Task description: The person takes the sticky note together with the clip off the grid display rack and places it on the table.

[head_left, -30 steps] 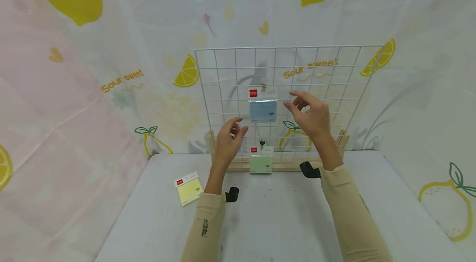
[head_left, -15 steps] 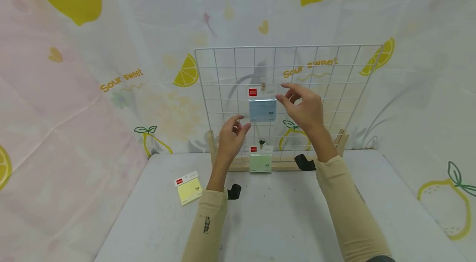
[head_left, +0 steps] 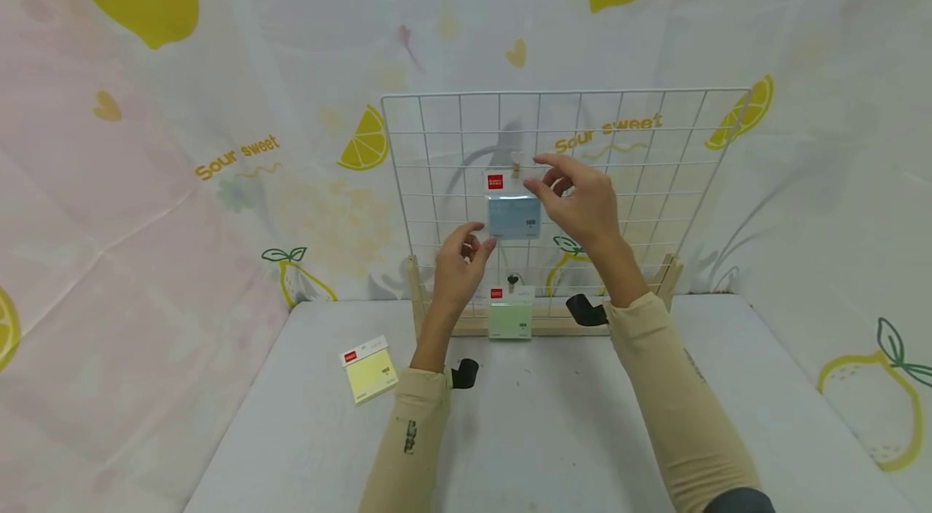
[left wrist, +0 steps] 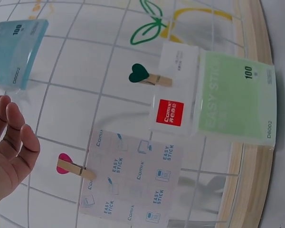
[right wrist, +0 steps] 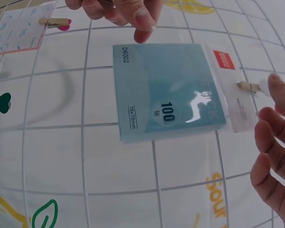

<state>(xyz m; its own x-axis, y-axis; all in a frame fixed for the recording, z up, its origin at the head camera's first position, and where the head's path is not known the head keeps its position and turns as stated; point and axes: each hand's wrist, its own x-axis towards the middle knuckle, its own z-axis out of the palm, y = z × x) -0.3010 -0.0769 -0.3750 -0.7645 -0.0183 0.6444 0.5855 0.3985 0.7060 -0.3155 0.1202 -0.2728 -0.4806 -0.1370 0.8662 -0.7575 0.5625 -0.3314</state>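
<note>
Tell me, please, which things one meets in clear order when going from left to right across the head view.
Yellow note pack, left hand, blue note pack, right hand.

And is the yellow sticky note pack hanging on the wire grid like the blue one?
No, the yellow sticky note pack lies on the table, while the blue sticky note pack hangs on the wire grid.

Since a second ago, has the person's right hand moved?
Yes: against the white wire grid, the right hand moved left and slightly up, towards the topmost wooden clip.
</note>
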